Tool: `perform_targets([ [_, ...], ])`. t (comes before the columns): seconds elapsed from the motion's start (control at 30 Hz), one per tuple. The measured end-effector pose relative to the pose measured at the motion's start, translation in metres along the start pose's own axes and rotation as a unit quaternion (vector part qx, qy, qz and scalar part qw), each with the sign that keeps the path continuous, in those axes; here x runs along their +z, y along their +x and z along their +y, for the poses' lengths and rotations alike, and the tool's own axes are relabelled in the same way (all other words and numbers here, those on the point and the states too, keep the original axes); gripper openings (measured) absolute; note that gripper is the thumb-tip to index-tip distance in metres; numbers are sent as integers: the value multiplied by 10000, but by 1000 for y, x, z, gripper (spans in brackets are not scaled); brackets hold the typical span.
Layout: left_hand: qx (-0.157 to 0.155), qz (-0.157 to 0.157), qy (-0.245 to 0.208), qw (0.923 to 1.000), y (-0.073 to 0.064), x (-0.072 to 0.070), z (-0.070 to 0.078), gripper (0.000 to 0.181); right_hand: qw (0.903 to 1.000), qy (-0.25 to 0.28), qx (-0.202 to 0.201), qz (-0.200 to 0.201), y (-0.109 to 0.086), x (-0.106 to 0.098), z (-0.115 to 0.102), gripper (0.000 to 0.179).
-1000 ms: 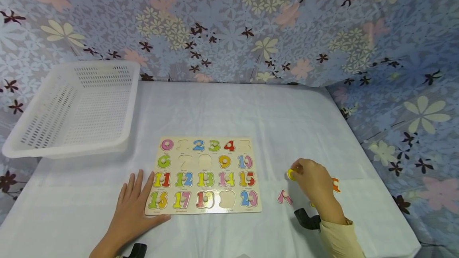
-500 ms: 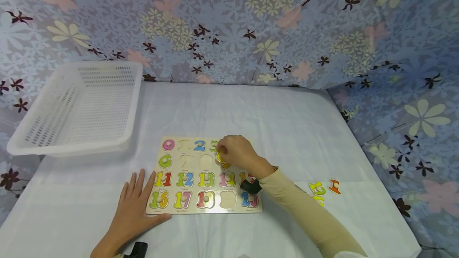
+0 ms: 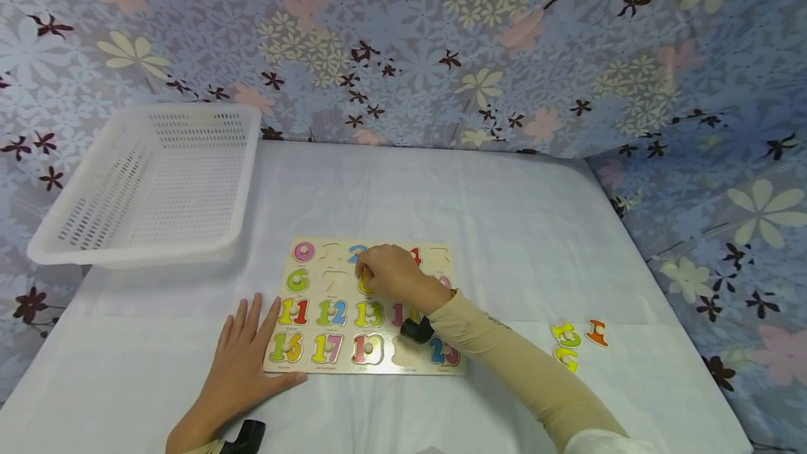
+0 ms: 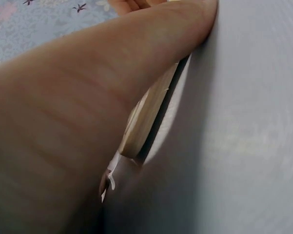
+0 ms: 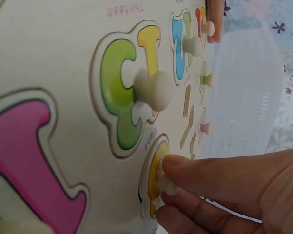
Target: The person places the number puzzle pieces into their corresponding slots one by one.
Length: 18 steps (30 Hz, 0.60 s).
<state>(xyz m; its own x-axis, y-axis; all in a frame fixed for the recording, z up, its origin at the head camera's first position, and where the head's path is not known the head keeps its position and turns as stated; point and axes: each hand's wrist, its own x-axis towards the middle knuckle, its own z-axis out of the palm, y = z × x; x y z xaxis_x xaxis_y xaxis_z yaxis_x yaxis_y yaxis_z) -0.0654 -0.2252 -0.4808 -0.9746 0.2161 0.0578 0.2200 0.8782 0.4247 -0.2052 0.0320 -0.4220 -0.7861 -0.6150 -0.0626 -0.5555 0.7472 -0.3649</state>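
A wooden number puzzle board (image 3: pixel 315 268) lies on the white-covered table. My right hand (image 3: pixel 397 275) is over its second row, pinching the knob of a yellow number eight puzzle piece (image 5: pixel 158 158). In the right wrist view the piece lies at the recess marked "Eight"; whether it is fully seated, I cannot tell. My left hand (image 3: pixel 242 356) rests flat with spread fingers at the board's left edge, its thumb along the front corner. Several numbers with knobs sit in their recesses, such as the thirteen (image 5: pixel 119 92). The seven recess (image 3: pixel 335 284) shows bare wood.
Right of the board lie loose pieces: a green-yellow nineteen (image 3: pixel 566 334), an orange-red one (image 3: pixel 597 333) and a yellow five (image 3: pixel 566 359). A white plastic basket (image 3: pixel 242 209) stands at the back left. My right forearm crosses the table's front right.
My right hand has carried the yellow eight from the table's right side leftward onto the board, at the eight recess. My left hand has stayed beside the board.
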Motion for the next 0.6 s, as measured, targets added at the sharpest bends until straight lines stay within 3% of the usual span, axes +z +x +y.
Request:
perform_targets([
  [0.43,-25,39,-6,10000,0,0,1,118,9992,141,-328,155,-1,3,2,14],
  [0.6,-54,-23,20,10000,0,0,1,119,9992,256,-282,150,-1,3,4,14],
])
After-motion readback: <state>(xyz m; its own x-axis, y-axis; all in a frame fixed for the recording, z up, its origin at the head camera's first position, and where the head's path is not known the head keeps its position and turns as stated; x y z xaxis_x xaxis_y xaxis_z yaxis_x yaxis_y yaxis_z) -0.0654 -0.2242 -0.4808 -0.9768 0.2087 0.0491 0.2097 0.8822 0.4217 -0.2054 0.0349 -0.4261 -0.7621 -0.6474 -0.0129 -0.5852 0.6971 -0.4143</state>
